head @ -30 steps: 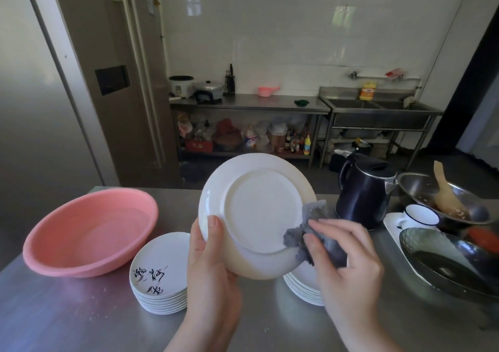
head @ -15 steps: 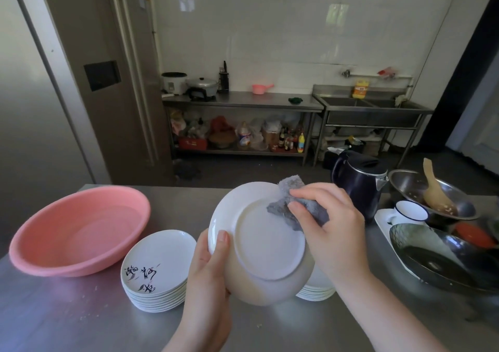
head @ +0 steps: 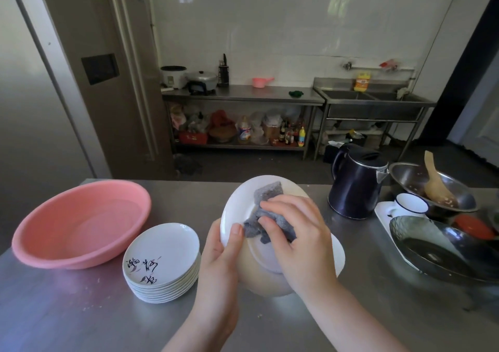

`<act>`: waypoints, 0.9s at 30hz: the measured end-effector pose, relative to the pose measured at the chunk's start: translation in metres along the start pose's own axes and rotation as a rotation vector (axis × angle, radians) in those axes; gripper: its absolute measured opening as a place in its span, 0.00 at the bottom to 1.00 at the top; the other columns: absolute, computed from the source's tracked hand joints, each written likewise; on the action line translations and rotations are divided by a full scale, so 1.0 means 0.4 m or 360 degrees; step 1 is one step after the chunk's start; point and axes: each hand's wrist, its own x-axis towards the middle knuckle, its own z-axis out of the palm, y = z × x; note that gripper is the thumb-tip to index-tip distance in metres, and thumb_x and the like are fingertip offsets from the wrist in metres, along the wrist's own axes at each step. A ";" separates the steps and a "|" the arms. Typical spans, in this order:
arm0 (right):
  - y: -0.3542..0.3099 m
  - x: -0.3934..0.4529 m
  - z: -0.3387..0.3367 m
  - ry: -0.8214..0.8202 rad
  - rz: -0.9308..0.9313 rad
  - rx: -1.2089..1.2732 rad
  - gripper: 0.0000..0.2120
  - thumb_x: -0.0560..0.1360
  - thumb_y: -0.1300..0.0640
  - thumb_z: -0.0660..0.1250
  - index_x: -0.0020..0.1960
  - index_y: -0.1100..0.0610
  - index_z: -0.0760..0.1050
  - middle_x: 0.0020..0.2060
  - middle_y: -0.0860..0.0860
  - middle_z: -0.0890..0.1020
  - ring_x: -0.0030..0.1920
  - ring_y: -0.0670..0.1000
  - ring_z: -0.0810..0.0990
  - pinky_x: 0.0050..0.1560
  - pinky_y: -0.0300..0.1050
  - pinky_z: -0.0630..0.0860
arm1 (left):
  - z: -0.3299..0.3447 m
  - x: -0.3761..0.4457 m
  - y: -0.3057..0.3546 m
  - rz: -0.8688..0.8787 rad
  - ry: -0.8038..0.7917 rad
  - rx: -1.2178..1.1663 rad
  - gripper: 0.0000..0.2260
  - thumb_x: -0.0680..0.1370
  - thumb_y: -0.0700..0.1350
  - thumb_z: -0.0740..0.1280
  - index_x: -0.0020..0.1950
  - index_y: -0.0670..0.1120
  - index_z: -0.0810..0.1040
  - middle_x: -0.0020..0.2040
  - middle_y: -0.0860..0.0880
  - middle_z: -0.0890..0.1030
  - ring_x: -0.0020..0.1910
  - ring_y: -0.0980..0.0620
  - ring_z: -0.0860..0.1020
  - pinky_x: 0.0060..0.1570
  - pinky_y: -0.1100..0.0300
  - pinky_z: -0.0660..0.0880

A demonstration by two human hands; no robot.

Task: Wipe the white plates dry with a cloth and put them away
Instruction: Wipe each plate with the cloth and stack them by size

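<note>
Left hand [head: 218, 260], lower centre of frame, forearm rising from the bottom edge, thumb hooked over a plate [head: 237, 203] rim, fingers behind; right hand [head: 299, 238], just right of it, forearm entering from lower right, fingers curled pressing a grey cloth [head: 266, 211] down.

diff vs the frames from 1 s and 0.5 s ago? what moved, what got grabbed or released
The right hand swept the grey cloth across the back of the held plate, from its right edge up over the top, then toward the left side near the left thumb. The plate tipped flatter and lower. Nothing was grabbed or released: the left hand still grips the plate's rim. The plate stack, pink basin and kettle stayed put.
</note>
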 end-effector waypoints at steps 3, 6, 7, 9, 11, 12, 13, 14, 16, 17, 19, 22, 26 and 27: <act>-0.009 -0.014 -0.003 -0.0158 -0.0166 0.0055 0.06 0.74 0.58 0.69 0.49 0.56 0.83 0.48 0.46 0.81 0.52 0.48 0.78 0.56 0.40 0.73 | -0.004 0.013 0.003 0.0010 0.0031 -0.0033 0.13 0.78 0.52 0.63 0.57 0.47 0.79 0.55 0.39 0.83 0.54 0.37 0.81 0.55 0.43 0.75; 0.000 -0.040 -0.022 -0.0304 -0.0315 0.0062 0.05 0.72 0.62 0.73 0.48 0.57 0.83 0.47 0.46 0.81 0.50 0.49 0.77 0.52 0.43 0.75 | -0.015 0.027 0.015 0.0002 0.0078 -0.0088 0.15 0.78 0.52 0.62 0.59 0.44 0.77 0.53 0.36 0.83 0.49 0.39 0.81 0.53 0.42 0.75; 0.006 -0.047 -0.030 -0.0329 -0.0357 0.0055 0.05 0.72 0.63 0.73 0.48 0.57 0.83 0.47 0.46 0.81 0.49 0.49 0.77 0.51 0.43 0.75 | -0.020 0.031 0.017 0.0001 0.0082 -0.0097 0.15 0.78 0.52 0.62 0.59 0.45 0.77 0.54 0.37 0.83 0.50 0.39 0.81 0.54 0.42 0.76; 0.028 -0.052 -0.049 -0.0313 -0.0388 0.0011 0.05 0.71 0.63 0.73 0.46 0.57 0.83 0.46 0.47 0.81 0.48 0.49 0.78 0.51 0.44 0.75 | -0.031 0.037 0.018 0.0022 0.0074 -0.0075 0.15 0.78 0.52 0.62 0.59 0.46 0.78 0.54 0.40 0.83 0.53 0.42 0.82 0.55 0.43 0.76; 0.061 -0.045 -0.069 -0.0217 -0.0317 -0.0060 0.04 0.71 0.64 0.73 0.45 0.58 0.84 0.45 0.48 0.82 0.48 0.50 0.78 0.50 0.45 0.75 | -0.040 0.036 0.014 0.0064 0.0050 -0.0043 0.13 0.77 0.52 0.62 0.57 0.48 0.79 0.53 0.44 0.84 0.52 0.46 0.82 0.53 0.49 0.77; 0.076 -0.037 -0.078 -0.0151 -0.0254 -0.0101 0.04 0.71 0.63 0.72 0.45 0.58 0.84 0.45 0.48 0.82 0.48 0.51 0.78 0.50 0.45 0.75 | -0.042 0.035 0.012 0.0071 0.0027 -0.0024 0.13 0.77 0.51 0.62 0.57 0.49 0.80 0.53 0.45 0.84 0.52 0.48 0.82 0.52 0.51 0.77; 0.086 -0.028 -0.085 -0.0089 -0.0192 -0.0144 0.04 0.71 0.62 0.72 0.45 0.58 0.84 0.45 0.48 0.82 0.48 0.51 0.78 0.50 0.46 0.75 | -0.042 0.032 0.010 0.0066 -0.0007 -0.0005 0.13 0.77 0.51 0.62 0.58 0.49 0.80 0.53 0.45 0.84 0.51 0.50 0.82 0.51 0.52 0.77; 0.092 -0.020 -0.088 -0.0041 -0.0146 -0.0184 0.04 0.71 0.62 0.72 0.45 0.58 0.84 0.45 0.47 0.82 0.48 0.51 0.78 0.51 0.46 0.75 | -0.041 0.029 0.007 0.0054 -0.0045 0.0012 0.13 0.77 0.51 0.63 0.58 0.50 0.80 0.53 0.45 0.84 0.51 0.50 0.82 0.50 0.53 0.77; 0.091 -0.011 -0.087 0.0021 -0.0112 -0.0236 0.05 0.71 0.62 0.71 0.46 0.58 0.84 0.46 0.47 0.82 0.49 0.52 0.78 0.52 0.44 0.75 | -0.038 0.025 0.001 0.0042 -0.0108 0.0046 0.10 0.77 0.50 0.68 0.57 0.52 0.80 0.54 0.46 0.84 0.51 0.51 0.82 0.47 0.56 0.78; 0.086 -0.008 -0.085 0.0053 -0.0106 -0.0245 0.05 0.71 0.62 0.71 0.46 0.58 0.84 0.46 0.48 0.82 0.49 0.52 0.78 0.53 0.43 0.75 | -0.037 0.024 -0.001 0.0043 -0.0131 0.0063 0.10 0.76 0.50 0.69 0.57 0.53 0.81 0.54 0.46 0.84 0.51 0.51 0.82 0.46 0.58 0.78; 0.075 -0.003 -0.082 0.0116 -0.0099 -0.0245 0.05 0.72 0.62 0.72 0.46 0.59 0.84 0.46 0.48 0.82 0.48 0.52 0.78 0.54 0.39 0.73 | -0.032 0.021 -0.004 0.0042 -0.0159 0.0082 0.13 0.75 0.53 0.65 0.57 0.53 0.80 0.54 0.47 0.84 0.51 0.51 0.82 0.45 0.60 0.78; 0.052 -0.001 -0.074 0.0164 -0.0111 -0.0200 0.04 0.72 0.63 0.72 0.47 0.59 0.84 0.46 0.49 0.82 0.49 0.51 0.78 0.56 0.37 0.71 | -0.023 0.013 -0.003 0.0044 -0.0226 0.0090 0.14 0.75 0.52 0.65 0.58 0.50 0.80 0.54 0.45 0.84 0.53 0.49 0.82 0.46 0.60 0.78; 0.021 -0.023 -0.055 0.0102 -0.0221 -0.0115 0.04 0.72 0.63 0.72 0.47 0.60 0.84 0.46 0.50 0.82 0.49 0.51 0.78 0.56 0.41 0.73 | -0.014 0.008 -0.002 0.0051 -0.0276 0.0072 0.12 0.77 0.49 0.65 0.57 0.48 0.80 0.54 0.42 0.84 0.53 0.45 0.83 0.48 0.57 0.79; 0.019 -0.027 -0.053 0.0086 -0.0231 -0.0107 0.05 0.72 0.63 0.72 0.47 0.59 0.84 0.46 0.50 0.82 0.49 0.51 0.78 0.56 0.42 0.73 | -0.014 0.008 -0.001 0.0051 -0.0279 0.0065 0.12 0.77 0.49 0.65 0.57 0.48 0.80 0.54 0.41 0.84 0.54 0.43 0.82 0.50 0.55 0.80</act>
